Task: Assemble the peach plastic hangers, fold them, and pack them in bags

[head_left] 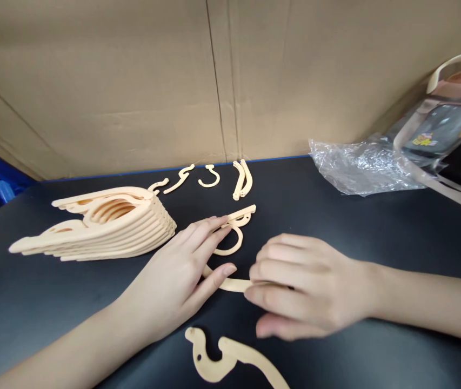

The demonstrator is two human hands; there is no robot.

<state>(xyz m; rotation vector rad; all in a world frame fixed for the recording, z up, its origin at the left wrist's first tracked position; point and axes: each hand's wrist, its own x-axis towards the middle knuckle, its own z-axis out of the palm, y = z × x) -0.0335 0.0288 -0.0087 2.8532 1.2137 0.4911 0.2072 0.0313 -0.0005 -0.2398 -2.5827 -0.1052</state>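
Note:
My left hand (177, 265) rests palm down over a beige plastic hanger piece (234, 284), its fingers stretched out and apart. Its fingertips touch a straight bar with a ring-shaped hook (240, 240) just beyond. My right hand (303, 286) has its fingers curled over the right end of that hanger piece, hiding the end. In front of both hands lies a loose hanger arm (214, 359) with an S-shaped end and a small hole, cut off by the lower picture edge. Left of my left hand is a stack of beige folding hangers (133, 232).
Along the back of the black table (287, 200) lie small curved pieces (179, 180), an open hook (209, 177) and paired short arms (242, 179). At back right are a crinkled clear plastic bag (360, 165) and a strapped water bottle (441, 124). Cardboard (133, 81) stands behind.

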